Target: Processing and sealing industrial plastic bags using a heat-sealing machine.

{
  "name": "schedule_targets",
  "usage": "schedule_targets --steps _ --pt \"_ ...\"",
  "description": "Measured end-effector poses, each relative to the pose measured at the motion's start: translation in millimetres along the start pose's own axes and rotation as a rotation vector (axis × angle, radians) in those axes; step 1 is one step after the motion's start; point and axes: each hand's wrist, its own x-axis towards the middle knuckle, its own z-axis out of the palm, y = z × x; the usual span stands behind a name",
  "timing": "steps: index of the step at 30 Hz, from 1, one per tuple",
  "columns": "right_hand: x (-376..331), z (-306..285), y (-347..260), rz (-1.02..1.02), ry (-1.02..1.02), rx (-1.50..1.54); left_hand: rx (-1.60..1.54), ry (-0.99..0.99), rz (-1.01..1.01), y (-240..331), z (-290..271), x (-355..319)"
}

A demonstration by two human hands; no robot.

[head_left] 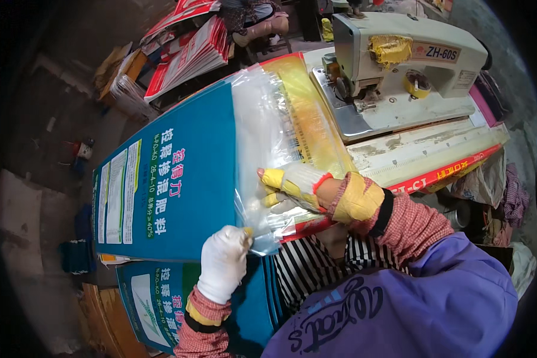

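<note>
teal printed sack [173, 179], red-white sack stack [191, 53]

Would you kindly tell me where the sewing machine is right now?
The sewing machine sits at the upper right of the head view, beyond the right hand, just right of the blue and yellow bag.

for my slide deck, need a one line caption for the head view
Gloved left hand and right hand grip the clear plastic liner of a teal sack beside a sewing machine.

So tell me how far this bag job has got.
Done: nothing I can confirm; no stitched bag shows. In hand: left hand and right hand grip the clear liner at the teal bag mouth. Left: the mouth lies short of the sewing machine; another bag lies below.
</note>
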Motion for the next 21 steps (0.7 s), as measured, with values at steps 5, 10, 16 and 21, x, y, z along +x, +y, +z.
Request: schedule_targets --steps 5,10,16,21 --pt "40 -1 6 -0.043 0.083 -0.450 0.126 -0.143 0.160 8 1 -17" --pt "38 27 -7 -0.232 0.133 -0.890 -0.522 -0.071 -0.201 -17 2 -8" --pt "36 69 -7 -0.358 0.139 -0.789 -0.798 0.220 -0.476 -50 18 33" --pt "4 45 -15 -0.283 0.234 -1.192 -0.763 0.481 -0.310 -83 -39 5"
